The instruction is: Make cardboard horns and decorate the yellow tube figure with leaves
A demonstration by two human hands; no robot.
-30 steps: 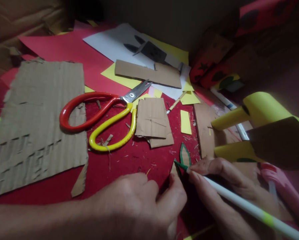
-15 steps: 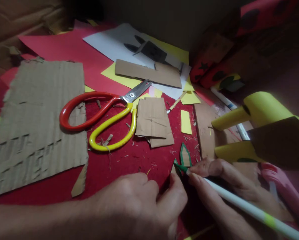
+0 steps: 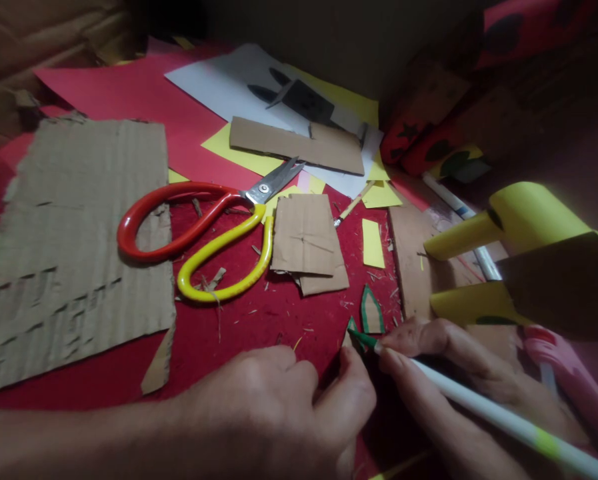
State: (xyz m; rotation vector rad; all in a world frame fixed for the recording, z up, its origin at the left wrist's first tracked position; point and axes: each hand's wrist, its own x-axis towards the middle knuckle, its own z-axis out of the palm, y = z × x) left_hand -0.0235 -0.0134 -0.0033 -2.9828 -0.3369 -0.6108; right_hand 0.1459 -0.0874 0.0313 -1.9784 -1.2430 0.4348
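My left hand (image 3: 299, 400) is closed, its thumb and finger pinching a small pointed cardboard piece (image 3: 347, 341) that is mostly hidden by the fingers. In my right hand (image 3: 459, 373) is a white marker (image 3: 483, 397) with a green tip, gripped like a pen. Its tip touches the upper edge of the held piece, where some green shows. Just beyond lies a second pointed cardboard piece (image 3: 373, 313) with a green outline along its edges.
Scissors (image 3: 256, 200) with red and yellow handles lie partly on a large cardboard sheet (image 3: 79, 253). Small cardboard rectangles (image 3: 303, 233) sit beside them. At right are a yellow paper construction (image 3: 533, 213) and a pink glue gun (image 3: 569, 373). Coloured paper (image 3: 179, 133) covers the back.
Almost nothing differs. The marker and my right hand have shifted very slightly, while my left hand keeps its pinch on the cardboard piece.
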